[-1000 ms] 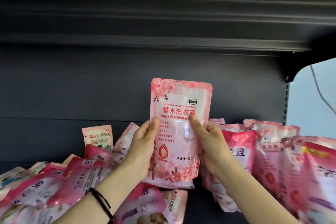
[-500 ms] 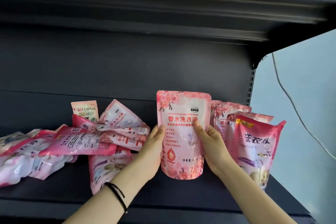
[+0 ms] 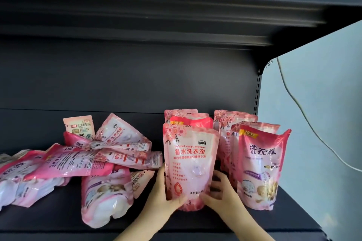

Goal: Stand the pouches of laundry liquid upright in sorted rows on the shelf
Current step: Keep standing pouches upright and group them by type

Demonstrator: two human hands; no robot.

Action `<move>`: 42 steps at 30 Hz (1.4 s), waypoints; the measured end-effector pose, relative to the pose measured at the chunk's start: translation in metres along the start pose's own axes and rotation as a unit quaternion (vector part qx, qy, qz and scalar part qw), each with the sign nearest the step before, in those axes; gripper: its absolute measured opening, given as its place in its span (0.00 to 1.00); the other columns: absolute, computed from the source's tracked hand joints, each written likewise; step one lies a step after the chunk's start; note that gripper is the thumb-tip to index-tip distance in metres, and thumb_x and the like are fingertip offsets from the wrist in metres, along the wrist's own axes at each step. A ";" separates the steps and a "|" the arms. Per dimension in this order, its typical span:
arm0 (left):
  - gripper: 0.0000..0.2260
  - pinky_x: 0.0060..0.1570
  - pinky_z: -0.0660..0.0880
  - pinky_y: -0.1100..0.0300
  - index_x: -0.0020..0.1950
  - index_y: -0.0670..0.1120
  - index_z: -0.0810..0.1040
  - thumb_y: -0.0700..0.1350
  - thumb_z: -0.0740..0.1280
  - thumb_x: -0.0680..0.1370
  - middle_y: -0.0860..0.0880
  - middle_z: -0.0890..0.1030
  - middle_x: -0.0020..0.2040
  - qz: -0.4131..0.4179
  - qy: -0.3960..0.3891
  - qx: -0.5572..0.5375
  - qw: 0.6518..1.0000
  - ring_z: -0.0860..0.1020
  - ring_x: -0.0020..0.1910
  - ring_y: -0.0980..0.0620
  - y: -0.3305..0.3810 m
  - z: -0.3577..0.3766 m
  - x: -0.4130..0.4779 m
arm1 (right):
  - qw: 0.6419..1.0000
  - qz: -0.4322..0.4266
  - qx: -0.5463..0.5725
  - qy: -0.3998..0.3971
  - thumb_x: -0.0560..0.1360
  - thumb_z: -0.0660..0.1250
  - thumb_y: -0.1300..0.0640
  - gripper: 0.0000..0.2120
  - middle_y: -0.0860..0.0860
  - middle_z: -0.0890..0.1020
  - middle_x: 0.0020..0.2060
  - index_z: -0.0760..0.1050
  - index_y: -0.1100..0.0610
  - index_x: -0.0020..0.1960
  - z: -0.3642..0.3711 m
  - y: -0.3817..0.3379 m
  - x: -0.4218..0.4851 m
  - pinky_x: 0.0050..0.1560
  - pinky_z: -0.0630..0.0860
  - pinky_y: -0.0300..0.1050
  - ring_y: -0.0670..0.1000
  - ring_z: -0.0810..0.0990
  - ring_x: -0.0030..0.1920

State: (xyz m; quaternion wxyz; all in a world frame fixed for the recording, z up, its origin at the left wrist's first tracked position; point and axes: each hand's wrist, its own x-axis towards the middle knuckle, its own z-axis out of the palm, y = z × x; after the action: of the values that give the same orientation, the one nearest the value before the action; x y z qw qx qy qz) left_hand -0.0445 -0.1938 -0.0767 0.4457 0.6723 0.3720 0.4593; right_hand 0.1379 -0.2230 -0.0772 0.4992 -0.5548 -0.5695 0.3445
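Seating is the step I judge to be in hand. The pale pink pouch (image 3: 191, 164) stands upright toward the right end of the shelf (image 3: 176, 223), about midway between the back panel (image 3: 137, 84) and the front edge, printed face toward me. My left hand (image 3: 164, 197) grips its lower left edge, thumb across the front. My right hand (image 3: 221, 195) curls round the lower right corner, its fingers blurred and partly behind the base. The bottom is down at the shelf deck, though I cannot tell whether the weight already rests there.

Directly behind it stand two more pouches (image 3: 191, 120), a darker one and a paler one nearer the back panel. Just beside it on the right is a second row headed by a dark pink pouch (image 3: 260, 168).

To do this well I would square the base flat before letting go, then press the pouch back until it touches the one behind. Its face should sit parallel to the front edge so the row reads straight. I would leave a narrow gap to the right-hand row so nothing leans across. Soft liquid pouches probably slump, so I would ease both hands off together and watch the top for tilt. The heap of fallen pouches (image 3: 78, 162) on the left half of the shelf lies close to my left hand, so I would draw that hand out forward, not sideways.
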 end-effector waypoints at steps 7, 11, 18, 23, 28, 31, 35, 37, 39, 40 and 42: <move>0.43 0.45 0.68 0.81 0.72 0.60 0.47 0.37 0.73 0.72 0.64 0.68 0.60 0.007 0.024 0.090 0.996 0.68 0.56 0.71 -0.014 0.012 0.016 | 0.995 -0.029 -0.095 0.025 0.73 0.69 0.65 0.30 0.41 0.78 0.49 0.63 0.49 0.70 0.004 0.009 0.011 0.48 0.77 0.31 0.41 0.78 0.52; 0.43 0.42 0.69 0.81 0.76 0.56 0.48 0.37 0.73 0.72 0.63 0.69 0.58 -0.009 0.034 0.092 0.995 0.68 0.59 0.64 -0.016 0.015 0.029 | 0.994 -0.018 -0.100 0.037 0.75 0.68 0.64 0.30 0.41 0.77 0.50 0.61 0.51 0.72 0.002 0.010 0.021 0.47 0.75 0.30 0.46 0.78 0.56; 0.39 0.41 0.70 0.80 0.70 0.59 0.52 0.38 0.74 0.72 0.65 0.71 0.55 -0.017 0.034 0.096 0.995 0.71 0.53 0.69 -0.017 0.017 0.034 | 0.991 -0.022 -0.118 0.055 0.74 0.70 0.63 0.28 0.40 0.76 0.45 0.64 0.53 0.70 0.001 0.009 0.029 0.40 0.74 0.28 0.45 0.78 0.51; 0.41 0.45 0.67 0.83 0.76 0.50 0.47 0.42 0.72 0.74 0.53 0.69 0.70 -0.045 -0.012 0.157 0.986 0.69 0.60 0.64 -0.003 0.011 0.033 | 0.982 0.012 -0.190 0.021 0.73 0.71 0.55 0.27 0.43 0.77 0.48 0.66 0.57 0.69 -0.009 0.002 0.028 0.44 0.75 0.32 0.45 0.78 0.50; 0.37 0.63 0.70 0.60 0.77 0.50 0.55 0.53 0.70 0.74 0.50 0.67 0.72 -0.084 -0.028 0.307 0.947 0.71 0.65 0.54 0.026 -0.020 0.015 | 0.893 0.032 -0.444 -0.066 0.73 0.68 0.43 0.25 0.51 0.80 0.56 0.72 0.57 0.64 -0.040 -0.025 0.015 0.52 0.78 0.45 0.52 0.80 0.54; 0.20 0.51 0.75 0.60 0.64 0.54 0.73 0.57 0.67 0.74 0.54 0.78 0.58 -0.008 -0.042 0.504 0.863 0.76 0.53 0.56 0.050 -0.045 -0.001 | 0.818 0.004 -0.566 -0.102 0.72 0.67 0.40 0.21 0.47 0.80 0.52 0.75 0.50 0.60 -0.043 -0.045 0.010 0.52 0.78 0.49 0.51 0.80 0.50; 0.09 0.46 0.67 0.58 0.49 0.53 0.76 0.56 0.64 0.74 0.55 0.80 0.48 0.101 0.009 0.664 0.741 0.76 0.51 0.51 0.064 -0.081 -0.009 | 0.773 -0.032 -0.617 -0.148 0.74 0.66 0.42 0.19 0.47 0.78 0.56 0.74 0.49 0.61 -0.016 -0.074 0.010 0.53 0.77 0.48 0.51 0.79 0.55; 0.08 0.45 0.65 0.58 0.45 0.51 0.74 0.55 0.63 0.74 0.54 0.80 0.46 0.109 0.025 0.682 0.722 0.76 0.49 0.50 0.065 -0.101 -0.011 | 0.768 -0.051 -0.621 -0.150 0.75 0.65 0.43 0.19 0.49 0.78 0.57 0.74 0.50 0.62 0.007 -0.088 0.011 0.53 0.77 0.48 0.53 0.78 0.56; 0.08 0.45 0.65 0.58 0.45 0.52 0.74 0.55 0.62 0.74 0.53 0.80 0.45 0.113 0.036 0.697 0.707 0.76 0.48 0.50 0.062 -0.127 -0.014 | 0.769 -0.072 -0.616 -0.153 0.75 0.64 0.45 0.18 0.50 0.78 0.57 0.75 0.52 0.61 0.032 -0.099 0.014 0.53 0.77 0.48 0.54 0.78 0.56; 0.09 0.46 0.66 0.58 0.47 0.51 0.75 0.55 0.61 0.75 0.54 0.80 0.46 0.111 0.042 0.700 0.704 0.76 0.48 0.51 0.060 -0.142 -0.016 | 0.772 -0.078 -0.611 -0.155 0.75 0.64 0.45 0.17 0.50 0.78 0.57 0.76 0.52 0.60 0.045 -0.103 0.016 0.53 0.76 0.47 0.54 0.78 0.56; 0.10 0.49 0.68 0.58 0.50 0.53 0.76 0.56 0.62 0.76 0.55 0.79 0.47 0.095 0.051 0.705 0.701 0.76 0.49 0.53 0.056 -0.172 -0.017 | 0.779 -0.087 -0.601 -0.156 0.75 0.65 0.45 0.16 0.50 0.78 0.55 0.76 0.52 0.59 0.072 -0.112 0.020 0.53 0.76 0.47 0.53 0.78 0.55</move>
State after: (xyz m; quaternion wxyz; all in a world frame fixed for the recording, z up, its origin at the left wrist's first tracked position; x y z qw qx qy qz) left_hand -0.2079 -0.1836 0.0024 -0.2242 0.7973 0.5437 0.1361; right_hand 0.0396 -0.2086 0.0138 -0.0038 -0.6292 -0.7766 -0.0310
